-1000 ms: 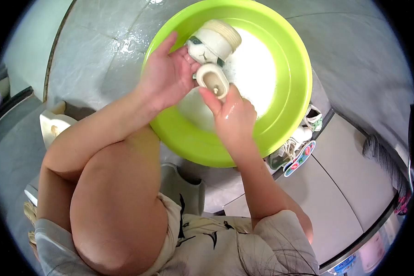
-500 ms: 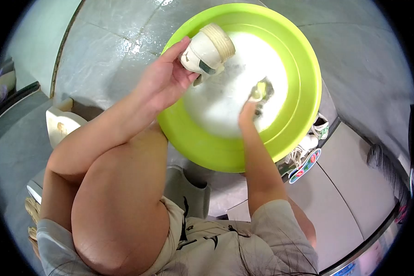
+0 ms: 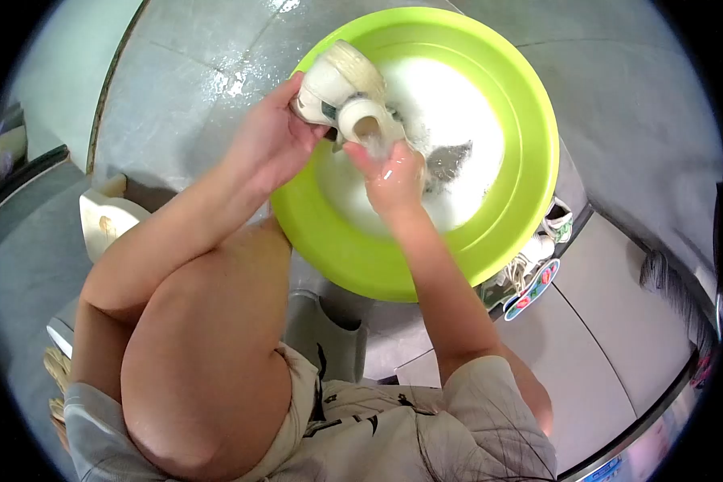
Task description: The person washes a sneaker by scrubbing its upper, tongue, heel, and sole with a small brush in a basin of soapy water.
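Observation:
My left hand (image 3: 269, 136) is closed round a white shoe (image 3: 329, 84) with a dark green patch, held tilted over the left rim of a lime-green basin (image 3: 530, 169). The shoe's pale sole side faces up and to the right. My wet right hand (image 3: 394, 177) grips what looks like a white scrub brush (image 3: 365, 116) with a looped end, pressed against the shoe's lower side; its bristles are hidden. White suds (image 3: 458, 96) cover most of the water, with a dark gap (image 3: 448, 161) beside my right hand.
More shoes (image 3: 530, 269) stand on the floor against the basin's lower right side. A cream plastic piece (image 3: 108, 217) is at the left. Below the basin is a grey slipper (image 3: 321, 333). The tiled floor (image 3: 233, 80) is wet at upper left.
My right hand has come up out of the suds and moved left to the shoe with the brush. My left hand has shifted the shoe slightly left and turned it.

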A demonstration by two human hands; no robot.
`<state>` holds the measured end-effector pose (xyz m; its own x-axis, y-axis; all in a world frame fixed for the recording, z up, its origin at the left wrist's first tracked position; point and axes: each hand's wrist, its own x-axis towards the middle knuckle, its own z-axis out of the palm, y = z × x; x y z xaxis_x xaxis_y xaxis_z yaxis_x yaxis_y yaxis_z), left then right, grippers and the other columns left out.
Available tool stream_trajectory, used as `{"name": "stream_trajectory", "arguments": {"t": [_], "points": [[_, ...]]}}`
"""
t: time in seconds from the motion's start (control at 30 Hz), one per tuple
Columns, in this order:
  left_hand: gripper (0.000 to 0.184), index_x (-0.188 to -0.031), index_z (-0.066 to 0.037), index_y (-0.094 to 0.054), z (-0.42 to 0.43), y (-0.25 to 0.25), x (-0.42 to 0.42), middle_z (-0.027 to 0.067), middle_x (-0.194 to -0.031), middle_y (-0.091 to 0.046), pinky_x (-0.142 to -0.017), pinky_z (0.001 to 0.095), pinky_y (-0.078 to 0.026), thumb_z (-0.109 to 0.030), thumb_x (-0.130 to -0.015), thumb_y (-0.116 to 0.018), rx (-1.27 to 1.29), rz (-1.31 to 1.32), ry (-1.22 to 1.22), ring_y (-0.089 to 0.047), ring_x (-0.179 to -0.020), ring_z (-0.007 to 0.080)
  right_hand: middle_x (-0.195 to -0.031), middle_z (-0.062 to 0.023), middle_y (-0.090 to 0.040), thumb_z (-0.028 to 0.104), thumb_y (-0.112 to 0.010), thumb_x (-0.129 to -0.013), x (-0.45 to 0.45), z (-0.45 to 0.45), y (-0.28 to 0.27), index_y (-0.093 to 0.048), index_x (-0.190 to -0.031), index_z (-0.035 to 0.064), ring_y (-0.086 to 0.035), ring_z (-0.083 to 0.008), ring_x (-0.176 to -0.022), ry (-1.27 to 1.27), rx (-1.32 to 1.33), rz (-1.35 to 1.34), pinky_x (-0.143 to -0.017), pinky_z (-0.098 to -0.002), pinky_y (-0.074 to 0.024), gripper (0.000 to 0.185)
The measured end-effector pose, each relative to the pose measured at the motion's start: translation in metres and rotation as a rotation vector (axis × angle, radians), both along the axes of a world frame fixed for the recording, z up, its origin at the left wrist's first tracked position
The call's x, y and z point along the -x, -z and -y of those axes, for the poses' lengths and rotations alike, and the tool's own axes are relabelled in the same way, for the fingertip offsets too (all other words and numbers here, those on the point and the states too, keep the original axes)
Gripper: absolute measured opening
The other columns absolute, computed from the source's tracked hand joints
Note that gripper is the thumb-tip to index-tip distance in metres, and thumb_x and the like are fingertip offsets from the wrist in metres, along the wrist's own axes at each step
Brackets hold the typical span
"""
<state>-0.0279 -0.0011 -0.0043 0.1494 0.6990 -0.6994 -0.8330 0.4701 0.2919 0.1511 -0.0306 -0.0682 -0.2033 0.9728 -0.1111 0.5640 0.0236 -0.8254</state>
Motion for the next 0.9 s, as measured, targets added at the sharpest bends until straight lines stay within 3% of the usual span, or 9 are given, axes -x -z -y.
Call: {"name": "stream_trajectory", "arguments": {"t": [0.07, 0.17, 0.27, 0.37, 0.47, 0.5, 0.6, 0.7, 0.9], "points": [[0.037, -0.128, 0.004, -0.046, 0.002, 0.001, 0.003, 0.0123, -0.126, -0.055, -0.107, 0.0376, -0.041, -0.023, -0.105, -0.035, -0.013, -0.046, 0.035, -0.054, -0.118, 0.0225, -0.086, -0.0155, -0.071, 0.051, -0.074, -0.080, 0.024, -0.012, -0.025, -0.061, -0.115, 0.0016, -0.070, -0.0317, -0.077, 0.019, -0.020, -0.065, -0.071, -0.0373, -0.0538, 0.061], [0.037, -0.128, 0.004, -0.045, 0.004, 0.021, 0.024, 0.0131, -0.126, -0.055, -0.107, 0.0375, -0.042, -0.023, -0.105, -0.034, -0.381, 0.608, 0.117, -0.054, -0.119, 0.0230, -0.080, -0.0131, -0.070, 0.048, -0.074, -0.081, 0.044, -0.033, -0.048, -0.061, -0.111, 0.0023, -0.070, -0.0289, -0.067, -0.049, -0.035, 0.026, -0.063, -0.0375, -0.0533, 0.056], [0.036, -0.128, 0.005, -0.045, -0.002, -0.005, 0.003, 0.0140, -0.126, -0.055, -0.106, 0.0371, -0.044, -0.021, -0.105, -0.034, 0.039, -0.039, -0.051, -0.054, -0.119, 0.0231, -0.076, -0.0151, -0.068, 0.046, -0.071, -0.084, 0.017, -0.007, 0.008, -0.061, -0.107, 0.0021, -0.069, -0.0274, -0.067, 0.077, -0.128, -0.089, -0.061, -0.0382, -0.0513, 0.050], [0.033, -0.123, -0.001, -0.052, -0.001, 0.000, 0.002, 0.0104, -0.119, -0.062, -0.088, 0.0351, -0.053, -0.024, -0.105, -0.037, 0.099, -0.001, -0.092, -0.062, -0.105, 0.0210, -0.079, -0.0120, -0.070, 0.061, -0.066, -0.082, -0.024, -0.002, 0.036, -0.064, -0.100, 0.0063, -0.068, -0.0305, -0.063, 0.146, 0.206, 0.170, -0.061, -0.0402, -0.0522, 0.057], [0.032, -0.123, -0.002, -0.053, 0.000, 0.006, 0.003, 0.0106, -0.116, -0.063, -0.084, 0.0352, -0.055, -0.024, -0.105, -0.037, 0.086, 0.004, -0.079, -0.062, -0.104, 0.0213, -0.081, -0.0114, -0.071, 0.053, -0.071, -0.082, -0.030, -0.018, 0.026, -0.064, -0.101, 0.0066, -0.070, -0.0272, -0.068, 0.179, 0.215, 0.132, -0.061, -0.0372, -0.0526, 0.051], [0.032, -0.123, -0.003, -0.053, 0.001, 0.011, 0.007, 0.0108, -0.116, -0.063, -0.084, 0.0354, -0.055, -0.024, -0.105, -0.037, 0.076, 0.009, -0.073, -0.062, -0.104, 0.0216, -0.086, -0.0127, -0.072, 0.048, -0.074, -0.081, -0.020, -0.019, 0.018, -0.064, -0.104, 0.0063, -0.071, -0.0259, -0.074, 0.200, 0.065, -0.142, -0.062, -0.0359, -0.0534, 0.048], [0.032, -0.123, -0.002, -0.053, 0.009, 0.048, 0.029, 0.0119, -0.119, -0.062, -0.084, 0.0359, -0.055, -0.024, -0.104, -0.037, -0.200, 0.295, 0.046, -0.062, -0.104, 0.0225, -0.090, -0.0135, -0.072, 0.047, -0.075, -0.081, 0.012, -0.023, -0.009, -0.064, -0.109, 0.0052, -0.071, -0.0260, -0.078, 0.077, 0.021, -0.269, -0.066, -0.0348, -0.0541, 0.052], [0.033, -0.123, -0.001, -0.052, 0.005, 0.035, 0.026, 0.0129, -0.122, -0.060, -0.092, 0.0368, -0.051, -0.024, -0.104, -0.036, -0.136, 0.256, 0.036, -0.061, -0.107, 0.0235, -0.094, -0.0140, -0.072, 0.047, -0.074, -0.081, 0.016, -0.001, 0.046, -0.064, -0.111, 0.0044, -0.071, -0.0268, -0.082, 0.115, -0.238, -0.302, -0.070, -0.0359, -0.0541, 0.054], [0.034, -0.124, 0.002, -0.050, -0.002, 0.008, 0.004, 0.0133, -0.126, -0.059, -0.103, 0.0372, -0.044, -0.022, -0.104, -0.037, 0.061, 0.006, -0.089, -0.057, -0.116, 0.0231, -0.088, -0.0161, -0.070, 0.046, -0.069, -0.086, -0.049, 0.006, 0.051, -0.065, -0.109, 0.0030, -0.069, -0.0305, -0.077, 0.265, 0.287, 0.090, -0.070, -0.0415, -0.0515, 0.049]]}}
